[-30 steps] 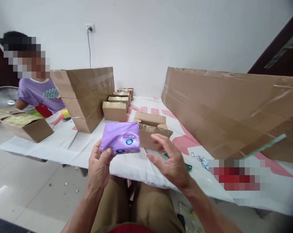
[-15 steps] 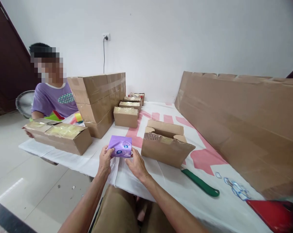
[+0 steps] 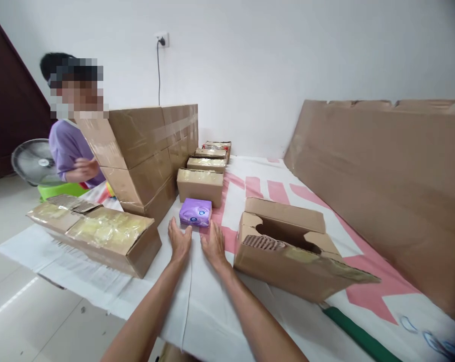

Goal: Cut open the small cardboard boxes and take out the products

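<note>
A purple tissue pack [image 3: 196, 211] lies on the white table cover [image 3: 208, 306], just in front of a taped brown carton [image 3: 200, 186]. My left hand [image 3: 179, 240] and my right hand [image 3: 213, 244] rest side by side right behind the pack, fingers stretched toward it and flat, holding nothing. An open carton [image 3: 288, 249] with its flaps spread stands right of my right hand. A long taped carton [image 3: 99, 232] lies left of my left hand.
A stack of large taped boxes [image 3: 148, 151] stands behind, with a row of small cartons running back to the wall. Big cardboard sheets [image 3: 386, 181] lean along the right. A green-handled tool [image 3: 359, 337] lies near the front. A person in a purple shirt [image 3: 71, 151] sits at far left by a fan [image 3: 34, 162].
The purple pack went from my hands down onto the table near the small carton, and both hands let go. The view moved closer to the table.
</note>
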Tool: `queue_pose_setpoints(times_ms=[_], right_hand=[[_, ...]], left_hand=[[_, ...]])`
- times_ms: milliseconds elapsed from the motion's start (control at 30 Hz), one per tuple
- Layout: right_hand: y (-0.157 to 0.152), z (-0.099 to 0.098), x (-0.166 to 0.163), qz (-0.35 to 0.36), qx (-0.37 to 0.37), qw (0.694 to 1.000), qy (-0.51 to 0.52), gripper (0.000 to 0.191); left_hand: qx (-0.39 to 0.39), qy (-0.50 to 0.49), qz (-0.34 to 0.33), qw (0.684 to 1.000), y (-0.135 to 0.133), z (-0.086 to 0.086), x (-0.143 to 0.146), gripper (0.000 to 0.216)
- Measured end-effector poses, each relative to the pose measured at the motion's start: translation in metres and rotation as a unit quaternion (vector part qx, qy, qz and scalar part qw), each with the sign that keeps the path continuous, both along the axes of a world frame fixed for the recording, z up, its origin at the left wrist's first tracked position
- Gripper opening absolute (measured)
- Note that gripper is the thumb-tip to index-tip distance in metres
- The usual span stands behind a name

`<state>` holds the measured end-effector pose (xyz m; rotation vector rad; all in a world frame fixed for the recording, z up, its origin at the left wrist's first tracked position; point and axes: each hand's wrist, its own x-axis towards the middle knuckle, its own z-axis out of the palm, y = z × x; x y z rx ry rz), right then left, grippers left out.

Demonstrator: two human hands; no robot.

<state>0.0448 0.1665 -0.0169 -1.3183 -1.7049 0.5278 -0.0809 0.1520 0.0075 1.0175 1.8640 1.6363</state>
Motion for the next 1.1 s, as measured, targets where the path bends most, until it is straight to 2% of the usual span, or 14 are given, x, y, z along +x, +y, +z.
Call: queue_pose_setpoints(times_ms=[100, 200, 433, 533, 667, 767, 800, 833, 900, 933, 1000, 1033, 1100], right_hand=[[0.002, -0.01, 0.001, 0.015, 0.007, 1.0, 0.011, 0.068], [0.01, -0.012, -0.001, 0.029, -0.002, 0.999, 0.018, 0.066], [0.037, -0.005, -0.007, 0.052, -0.036, 0.998, 0.03, 0.071], [0.031, 0.004, -0.011, 0.051, -0.059, 0.997, 0.024, 0.069], [-0.017, 0.027, -0.011, 0.038, -0.077, 0.996, -0.007, 0.06], [-0.07, 0.044, 0.001, 0.057, -0.069, 0.995, -0.037, 0.057], [-0.089, 0.049, 0.01, 0.089, -0.062, 0.993, -0.054, 0.046], [-0.108, 0.054, 0.021, 0.169, -0.05, 0.979, -0.099, 0.035], [-0.15, 0.065, 0.054, 0.312, -0.016, 0.935, -0.166, 0.015], [-0.171, 0.071, 0.075, 0.332, 0.007, 0.925, -0.183, 0.016], [-0.207, 0.083, 0.126, 0.275, 0.072, 0.943, -0.171, 0.025], [-0.22, 0.089, 0.154, 0.22, 0.102, 0.962, -0.128, 0.023], [-0.232, 0.101, 0.209, 0.067, 0.127, 0.989, -0.022, 0.02]], left_hand=[[0.01, 0.037, -0.015, 0.999, -0.008, -0.014, 0.006, 0.071], [0.016, 0.046, -0.044, 0.998, -0.005, -0.02, 0.013, 0.066], [0.012, 0.059, -0.094, 0.994, 0.014, -0.025, 0.022, 0.064], [0.006, 0.064, -0.113, 0.992, 0.015, -0.022, 0.018, 0.061], [-0.013, 0.046, -0.14, 0.989, 0.004, -0.007, 0.015, 0.06], [-0.022, 0.036, -0.175, 0.984, -0.007, 0.003, 0.013, 0.072], [-0.025, 0.037, -0.186, 0.982, -0.011, 0.005, 0.013, 0.077], [-0.032, 0.043, -0.178, 0.983, -0.015, 0.007, 0.013, 0.082], [-0.041, 0.074, -0.182, 0.98, -0.028, 0.01, 0.015, 0.086], [-0.041, 0.083, -0.189, 0.978, -0.037, 0.012, 0.019, 0.087], [-0.027, 0.088, -0.215, 0.972, -0.058, 0.016, 0.031, 0.083], [-0.017, 0.083, -0.232, 0.969, -0.068, 0.018, 0.039, 0.081], [0.01, 0.063, -0.274, 0.96, -0.083, 0.023, 0.062, 0.075]])
